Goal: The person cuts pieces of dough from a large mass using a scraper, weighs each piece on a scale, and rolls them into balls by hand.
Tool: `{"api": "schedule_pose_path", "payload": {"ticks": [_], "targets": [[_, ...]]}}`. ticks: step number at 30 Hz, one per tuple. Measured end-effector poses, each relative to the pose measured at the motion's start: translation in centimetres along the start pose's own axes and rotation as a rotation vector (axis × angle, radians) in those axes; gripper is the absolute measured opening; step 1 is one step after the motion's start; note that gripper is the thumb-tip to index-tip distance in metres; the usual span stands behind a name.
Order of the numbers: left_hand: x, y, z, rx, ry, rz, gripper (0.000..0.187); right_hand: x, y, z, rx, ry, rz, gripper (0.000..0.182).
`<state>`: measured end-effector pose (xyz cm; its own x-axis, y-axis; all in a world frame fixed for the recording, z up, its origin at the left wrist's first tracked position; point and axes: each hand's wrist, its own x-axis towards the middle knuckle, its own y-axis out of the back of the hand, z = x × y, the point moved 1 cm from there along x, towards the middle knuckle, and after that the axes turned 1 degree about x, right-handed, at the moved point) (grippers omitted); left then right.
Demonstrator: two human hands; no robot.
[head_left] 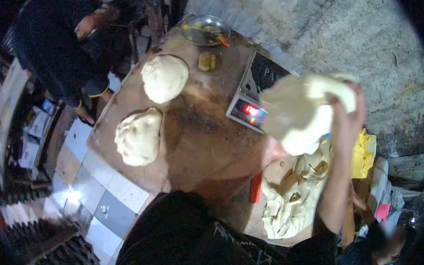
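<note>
I hold a big pale lump of dough (299, 113) up in both hands, above the right end of a wooden table (197, 133). My left hand (273, 151) supports it from below. My right hand (349, 112) grips its upper right side. Just behind the lump sits a digital scale (250, 89) with a red lit display. Two rounded dough portions (165, 77) (139, 136) lie on the table to the left. A ragged mass of dough (290, 200) lies under my arms.
A metal bowl (205, 29) stands at the table's far end, with a small yellowish piece (207, 61) near it. A red scraper (255, 188) lies beside the ragged dough. Yellow plastic (364, 153) sits at right. Another person in dark clothes (54, 49) stands at upper left. Tiled floor (105, 195) lies left.
</note>
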<state>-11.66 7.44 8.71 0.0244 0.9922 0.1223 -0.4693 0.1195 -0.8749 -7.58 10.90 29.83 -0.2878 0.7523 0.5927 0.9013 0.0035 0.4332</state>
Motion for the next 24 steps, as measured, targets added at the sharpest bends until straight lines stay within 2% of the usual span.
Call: {"api": "schedule_pose_path", "payload": {"ticks": [1,2,3,4,5,7,9,10,12,14,16,18,20,22,23,24], "targets": [[-1.9,-0.7,-0.1,-0.085,-0.071,0.073,0.048,-3.0,-0.3,-1.4,-0.144,0.139,-0.073,0.036],[-4.2,-0.9,0.6,-0.133,-0.15,0.147,0.048,-7.1,-0.3,1.6,-0.054,0.21,-0.177,0.046],[-6.6,-0.8,2.2,-0.147,-0.242,0.229,0.049,-10.7,0.2,0.2,-0.324,0.229,-0.426,0.062],[-9.1,-0.9,3.7,-0.142,-0.328,0.292,0.049,-13.8,0.1,-1.1,-0.034,0.034,-0.606,0.075],[-11.2,-1.2,5.3,-0.105,-0.42,0.354,0.049,-15.1,1.5,-4.1,-0.492,0.256,-0.656,0.081],[-15.4,-2.4,9.0,0.033,-0.649,0.489,0.05,-20.9,3.4,2.6,0.07,-0.282,-0.389,0.079],[-17.8,-4.8,13.0,0.246,-0.901,0.604,0.051,-23.1,4.7,4.7,-0.147,-0.317,-0.259,0.066],[-18.1,-6.1,15.0,0.385,-1.026,0.645,0.051,-28.2,4.0,10.8,-0.071,-0.394,-0.282,0.061],[-17.2,-7.8,18.8,0.747,-1.241,0.702,0.052,-32.4,2.5,15.7,0.002,-0.498,-0.299,0.057],[-15.2,-7.7,22.0,1.272,-1.338,0.726,0.053,-31.4,0.8,15.7,-0.362,-0.552,-0.624,0.057],[-12.6,-5.5,23.3,1.971,-1.243,0.619,0.052,-30.1,-0.4,16.0,-0.369,-0.616,-0.605,0.06],[-10.1,0.0,21.7,2.095,-0.941,0.415,0.052,-30.5,-1.2,17.1,-0.385,-0.693,-0.587,0.062],[-8.0,9.4,18.0,2.158,-0.63,0.136,0.05,-32.2,-2.1,20.6,-0.561,-0.711,-0.687,0.069],[-7.8,18.7,10.4,2.642,-0.417,0.268,0.053,-29.8,-3.2,16.8,-0.586,-0.797,-0.664,0.072],[-7.1,18.4,10.6,2.629,-0.415,0.246,0.053,-28.7,-3.9,15.4,-0.597,-0.874,-0.632,0.075],[-5.8,18.1,11.2,2.533,-0.331,0.277,0.054,-27.8,-4.5,16.0,-0.606,-0.882,-0.617,0.075]]}}
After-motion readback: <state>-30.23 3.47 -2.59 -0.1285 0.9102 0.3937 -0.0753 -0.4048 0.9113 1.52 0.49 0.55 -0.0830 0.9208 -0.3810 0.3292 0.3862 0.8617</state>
